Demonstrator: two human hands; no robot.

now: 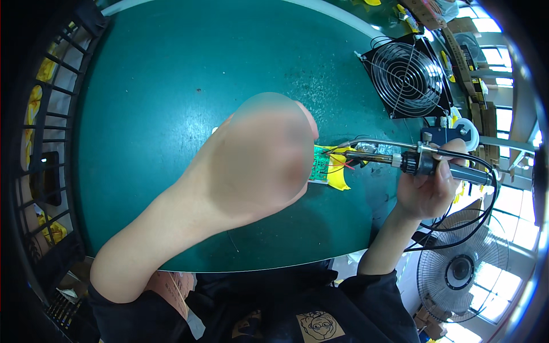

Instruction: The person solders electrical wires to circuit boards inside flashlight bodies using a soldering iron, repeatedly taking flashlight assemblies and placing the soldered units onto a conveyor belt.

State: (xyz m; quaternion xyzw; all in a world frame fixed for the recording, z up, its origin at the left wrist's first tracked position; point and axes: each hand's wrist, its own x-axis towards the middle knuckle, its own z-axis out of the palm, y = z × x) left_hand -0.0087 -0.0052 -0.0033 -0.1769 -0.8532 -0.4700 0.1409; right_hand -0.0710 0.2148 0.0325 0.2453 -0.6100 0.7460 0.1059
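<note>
My right hand (429, 191) is closed around a soldering iron (420, 163) with a solder feed tube clamped along it. Its tip points left, at a small green circuit board (320, 163). Red and dark thin wires come off the board, and a yellow piece (338, 178) lies under its right side. My left hand (260, 157) reaches over the board's left part, touching or very close to it. A blurred patch covers most of that hand, so its fingers and grip are hidden.
A green-topped table (148, 91) carries all this. A black square fan with a wire guard (407, 80) stands at the back right, beside a white solder spool (466, 134). Black cables (486, 211) loop from the iron. A black rack (51, 120) borders the left; a pedestal fan (459, 271) stands lower right.
</note>
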